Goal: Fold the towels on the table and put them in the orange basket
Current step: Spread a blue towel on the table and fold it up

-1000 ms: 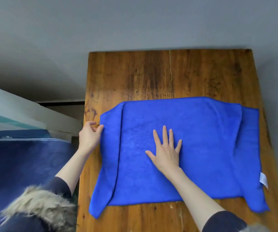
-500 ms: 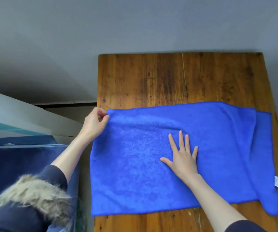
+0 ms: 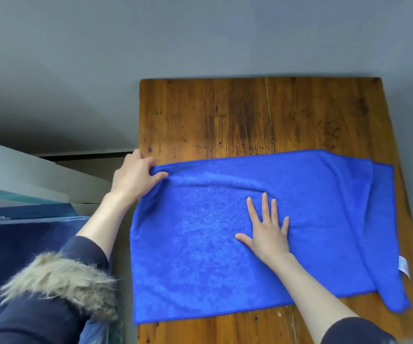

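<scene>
One blue towel [image 3: 200, 256] lies spread on one wooden table [image 3: 237, 115], seen from the head camera. The towel is a soft, short-napped cloth, roughly rectangular, covering the near half of the tabletop from the left edge almost to the right edge; its left margin hangs slightly past the table's left edge. Toward the right edge a layer is folded over, forming a long diagonal ridge, and a narrow strip of cloth shows beyond it. One small white label [image 3: 403, 268] projects from the towel's right border. The tabletop is dark-stained, grained planks with one lengthwise seam; its far half is bare wood. Two hands are present. The left hand [image 3: 133, 177] pinches the towel's far left corner between thumb and curled fingers, at the table's left edge. The right hand [image 3: 267, 232] rests palm-down on the towel's middle, fingers straight and spread. A dark sleeve with a fur trim [image 3: 59, 281] covers the left arm.
</scene>
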`<state>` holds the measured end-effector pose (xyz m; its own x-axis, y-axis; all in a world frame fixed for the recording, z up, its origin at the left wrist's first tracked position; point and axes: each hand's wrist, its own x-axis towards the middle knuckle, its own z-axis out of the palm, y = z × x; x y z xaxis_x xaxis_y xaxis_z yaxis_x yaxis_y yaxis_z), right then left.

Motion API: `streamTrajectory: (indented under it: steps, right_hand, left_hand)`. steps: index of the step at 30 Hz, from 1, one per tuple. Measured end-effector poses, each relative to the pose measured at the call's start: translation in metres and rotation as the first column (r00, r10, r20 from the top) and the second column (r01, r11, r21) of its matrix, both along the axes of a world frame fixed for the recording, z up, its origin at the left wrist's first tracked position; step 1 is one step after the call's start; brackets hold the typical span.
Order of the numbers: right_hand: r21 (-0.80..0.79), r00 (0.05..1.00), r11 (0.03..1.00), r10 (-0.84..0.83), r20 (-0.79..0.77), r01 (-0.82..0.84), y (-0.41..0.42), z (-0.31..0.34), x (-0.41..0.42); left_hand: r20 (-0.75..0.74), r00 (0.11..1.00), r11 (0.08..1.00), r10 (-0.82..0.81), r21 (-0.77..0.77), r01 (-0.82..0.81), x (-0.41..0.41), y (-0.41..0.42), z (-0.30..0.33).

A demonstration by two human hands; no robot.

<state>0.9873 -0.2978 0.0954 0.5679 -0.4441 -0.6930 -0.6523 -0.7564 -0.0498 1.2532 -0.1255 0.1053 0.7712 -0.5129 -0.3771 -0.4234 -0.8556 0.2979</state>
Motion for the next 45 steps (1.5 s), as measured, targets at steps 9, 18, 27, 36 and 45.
streamTrajectory:
  steps: [9,18,27,36,45]
  right_hand:
    - [-0.006,1.000,1.000,0.001,0.013,-0.001,-0.001,0.001,0.002]
    - [-0.026,0.998,1.000,0.016,0.063,-0.014,0.000,-0.004,0.001]
    - [-0.089,0.921,0.983,-0.118,0.371,0.162,-0.006,0.008,0.008]
    - [-0.175,0.941,0.984,0.024,0.337,0.038,-0.113,-0.015,0.034]
    - [0.087,0.686,0.984,-0.172,0.707,0.157,-0.159,0.004,-0.010]
  left_hand:
    - [0.322,0.947,1.000,0.018,-0.019,-0.013,0.007,-0.004,0.019]
    - [0.044,0.994,0.994,-0.104,0.029,0.103,-0.065,0.005,-0.035]
    - [0.029,0.988,0.986,-0.154,0.074,0.152,-0.071,-0.014,-0.030]
    - [0.131,0.919,0.926,-0.371,-0.025,0.378,-0.123,-0.099,-0.038]
    - [0.146,0.929,0.940,-0.339,0.004,0.342,-0.165,-0.133,-0.037]
